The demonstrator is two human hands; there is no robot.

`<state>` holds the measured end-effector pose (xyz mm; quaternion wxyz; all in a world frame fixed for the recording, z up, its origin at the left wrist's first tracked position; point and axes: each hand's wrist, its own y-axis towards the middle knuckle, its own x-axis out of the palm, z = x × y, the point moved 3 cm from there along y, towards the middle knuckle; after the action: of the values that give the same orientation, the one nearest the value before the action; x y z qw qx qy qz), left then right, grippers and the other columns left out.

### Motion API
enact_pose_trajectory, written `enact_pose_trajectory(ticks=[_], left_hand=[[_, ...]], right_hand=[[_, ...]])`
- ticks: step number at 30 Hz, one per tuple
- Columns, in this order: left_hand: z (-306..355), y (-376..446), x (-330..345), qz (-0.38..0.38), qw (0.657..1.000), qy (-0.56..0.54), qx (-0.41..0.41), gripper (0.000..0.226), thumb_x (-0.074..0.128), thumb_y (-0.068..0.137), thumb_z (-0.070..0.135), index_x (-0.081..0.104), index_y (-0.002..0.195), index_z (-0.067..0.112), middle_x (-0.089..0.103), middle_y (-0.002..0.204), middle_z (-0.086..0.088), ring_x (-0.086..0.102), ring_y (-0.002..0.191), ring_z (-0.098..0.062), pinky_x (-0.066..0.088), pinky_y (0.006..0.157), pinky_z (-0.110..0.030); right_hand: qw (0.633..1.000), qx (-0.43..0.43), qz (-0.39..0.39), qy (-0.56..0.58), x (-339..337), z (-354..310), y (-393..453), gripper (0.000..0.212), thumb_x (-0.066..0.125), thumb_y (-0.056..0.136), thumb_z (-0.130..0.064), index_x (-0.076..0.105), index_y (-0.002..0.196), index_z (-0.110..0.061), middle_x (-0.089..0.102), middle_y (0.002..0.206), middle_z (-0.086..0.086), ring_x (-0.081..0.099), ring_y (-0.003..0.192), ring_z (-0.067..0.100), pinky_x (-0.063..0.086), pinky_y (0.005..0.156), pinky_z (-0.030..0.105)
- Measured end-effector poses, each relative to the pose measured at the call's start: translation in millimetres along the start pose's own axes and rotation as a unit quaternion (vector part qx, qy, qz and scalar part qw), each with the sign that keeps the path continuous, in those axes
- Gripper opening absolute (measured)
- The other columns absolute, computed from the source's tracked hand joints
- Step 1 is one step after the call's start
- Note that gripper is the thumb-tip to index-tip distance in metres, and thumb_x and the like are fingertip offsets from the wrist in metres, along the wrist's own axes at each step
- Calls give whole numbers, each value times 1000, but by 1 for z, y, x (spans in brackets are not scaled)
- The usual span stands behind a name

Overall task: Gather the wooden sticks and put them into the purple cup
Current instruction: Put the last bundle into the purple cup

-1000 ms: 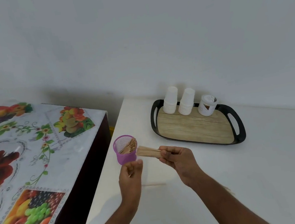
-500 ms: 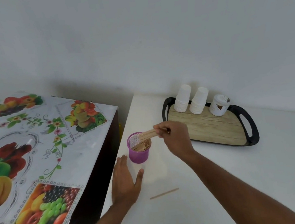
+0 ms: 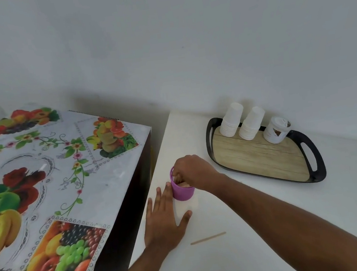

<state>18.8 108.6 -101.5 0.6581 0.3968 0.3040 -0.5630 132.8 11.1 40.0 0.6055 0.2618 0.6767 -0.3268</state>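
A purple cup (image 3: 182,193) stands near the left edge of the white counter (image 3: 288,223). My right hand (image 3: 191,170) sits over its mouth, fingers curled down onto the wooden sticks (image 3: 183,183) inside it. My left hand (image 3: 164,222) lies flat on the counter just left of the cup, fingertips touching its side. One loose wooden stick (image 3: 208,238) lies on the counter, in front of the cup and right of my left hand.
A black-rimmed wooden tray (image 3: 261,158) at the back right carries two stacks of white paper cups (image 3: 231,119) and a white tub (image 3: 276,129). A lower table with a fruit-print cloth (image 3: 41,177) stands to the left, across a narrow gap. The wall is close behind.
My right hand brought the bundle of sticks from beside the cup down into it. My left hand let go of the cup's front and now lies flat beside it.
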Motion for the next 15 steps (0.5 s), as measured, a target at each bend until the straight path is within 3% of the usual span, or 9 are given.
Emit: enact_pose_trajectory(ticks=[7,11,15], left_hand=[[2,0,-5,4,1000,4,1,89,38,91,77,17,160,25,31,164,5,19,154,-18,15,124,-42],[1,0,-4,-8,1000,9,-7,91,39,90,78,14,160,25,29,165,5,13,154,-13,11,124,-39],[-2,-2,-3,-19,999,25,-23,94,37,90,79,17,160,20,29,165,0,20,153,-15,13,123,-39]], right_hand=[[999,-6,-10,41,0,13,-13,30,68,96,-25,73,125,-20,75,120,0,68,101,17,49,82,22],[983,41,115,134,-10,28,-32,24,63,99,-28,76,118,-22,77,117,-4,69,103,14,51,85,24],[930,127,268,219,-3,52,-57,20,62,97,-14,78,108,-20,78,107,-7,70,98,9,54,87,28]])
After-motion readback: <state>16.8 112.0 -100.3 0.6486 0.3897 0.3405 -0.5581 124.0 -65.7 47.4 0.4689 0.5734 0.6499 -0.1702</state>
